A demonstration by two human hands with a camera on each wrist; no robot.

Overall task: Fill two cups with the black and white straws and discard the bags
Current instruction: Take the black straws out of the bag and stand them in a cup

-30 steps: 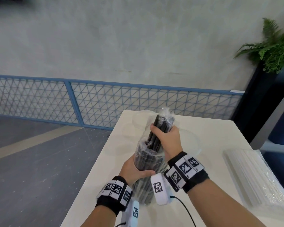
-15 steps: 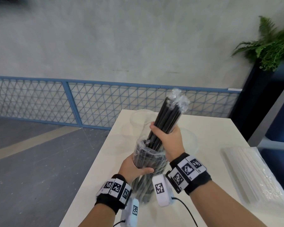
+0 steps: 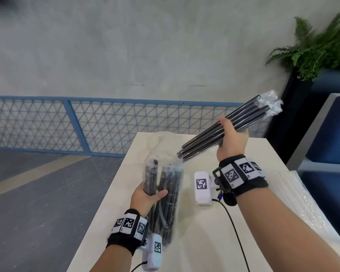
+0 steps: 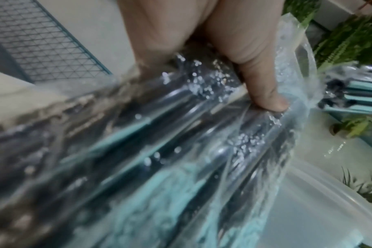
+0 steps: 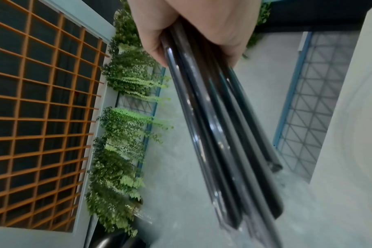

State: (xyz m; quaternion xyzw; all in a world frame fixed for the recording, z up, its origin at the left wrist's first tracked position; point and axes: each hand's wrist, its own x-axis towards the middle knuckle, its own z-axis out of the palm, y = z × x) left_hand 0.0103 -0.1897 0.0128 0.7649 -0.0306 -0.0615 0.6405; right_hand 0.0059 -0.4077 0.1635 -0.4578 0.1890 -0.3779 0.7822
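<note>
Black straws held clear of the bag

A bundle of black straws is gripped by the right hand above the surface; the bag, seemingly part full, is clasped upright by the left hand fingers.

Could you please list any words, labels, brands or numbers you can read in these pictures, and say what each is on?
No readable text in any view.
Wristbands: black-and-white square code markers only, no letters.
White wrist cameras: one code marker each, no words.
Bag of black straws: no print visible.
</note>
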